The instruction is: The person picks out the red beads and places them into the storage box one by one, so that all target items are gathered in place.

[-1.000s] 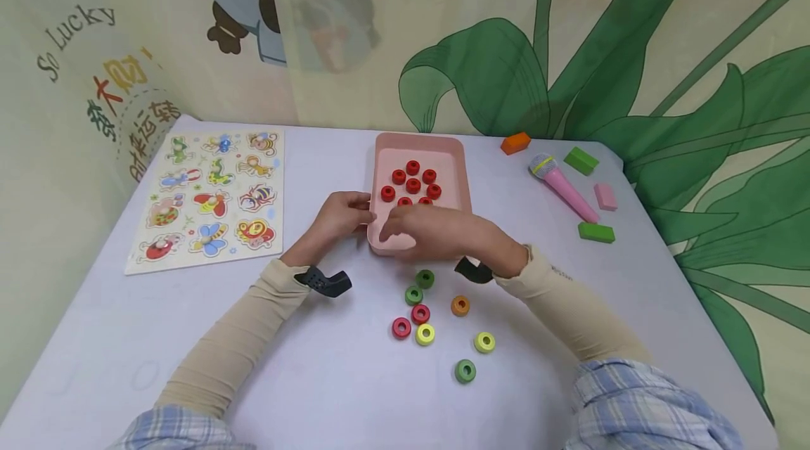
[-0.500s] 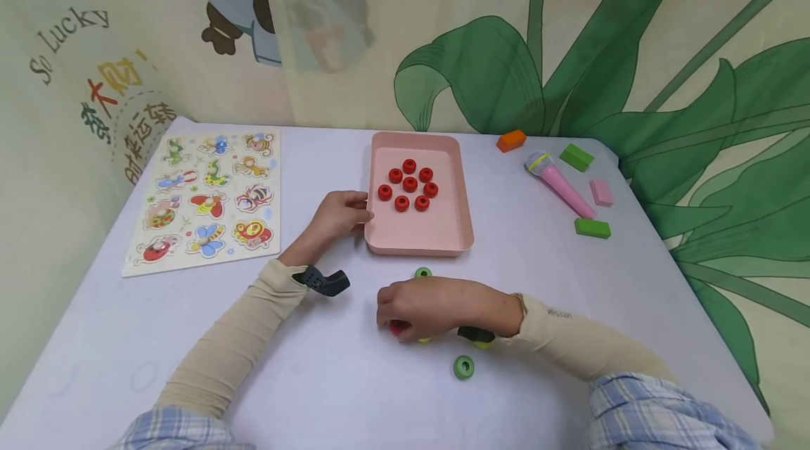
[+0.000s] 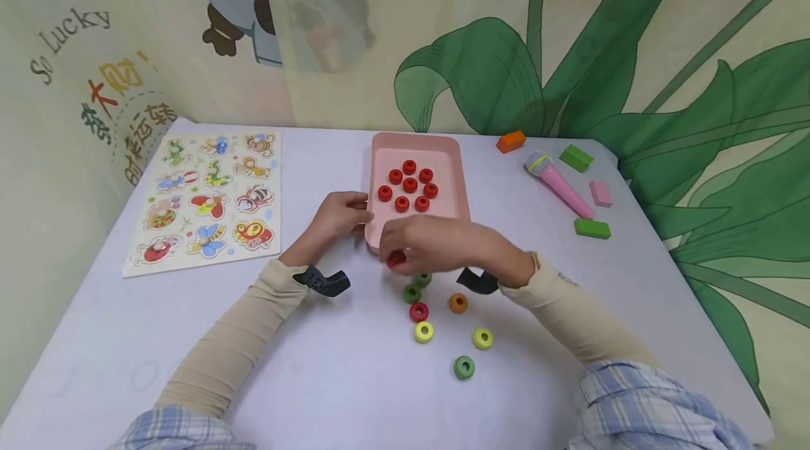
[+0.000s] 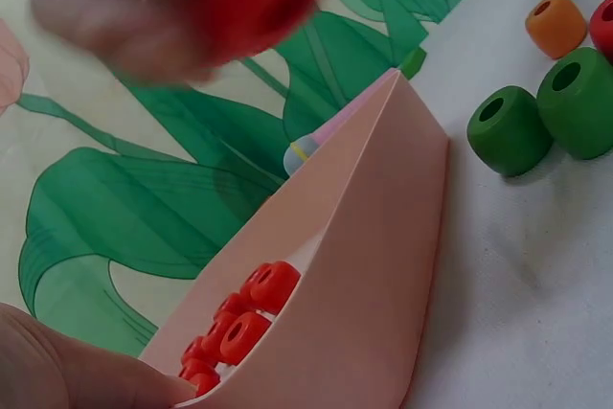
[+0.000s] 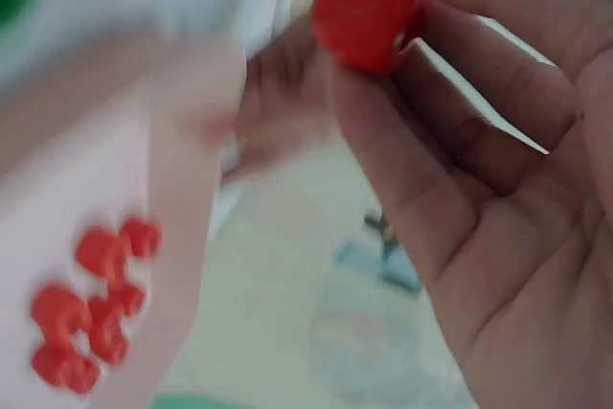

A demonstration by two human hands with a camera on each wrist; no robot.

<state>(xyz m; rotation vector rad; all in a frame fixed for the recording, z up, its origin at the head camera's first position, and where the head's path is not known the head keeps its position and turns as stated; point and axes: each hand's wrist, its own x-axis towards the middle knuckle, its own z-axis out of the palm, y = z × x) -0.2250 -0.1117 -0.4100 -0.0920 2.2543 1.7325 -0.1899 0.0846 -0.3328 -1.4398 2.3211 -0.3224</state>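
My left hand (image 3: 340, 216) grips the left wall of a pink tray (image 3: 448, 165); in the left wrist view its thumb (image 4: 115, 371) lies over the rim. Several red beads (image 3: 410, 185) sit inside the tray. Above the tray's front edge, my right hand (image 3: 439, 242) pinches another red bead (image 5: 364, 11) between thumb and fingertips. Loose beads lie in front of the tray: two green beads (image 3: 413, 294) side by side, partly under the right hand, a red bead (image 3: 418, 312), an orange bead (image 3: 458, 303), two yellow beads (image 3: 424, 332) and a lone green bead (image 3: 464, 367).
An insect picture puzzle board (image 3: 205, 200) lies at the left of the table. To the right are a pink toy microphone (image 3: 563, 186), an orange block (image 3: 511, 141), green blocks (image 3: 592, 228) and a pink block (image 3: 601, 193). A printed curtain (image 3: 342, 98) hangs behind the table.
My right hand went from over the tray down to the loose beads, took one red bead, and has come back up to the tray's front edge. The left hand has stayed on the tray.
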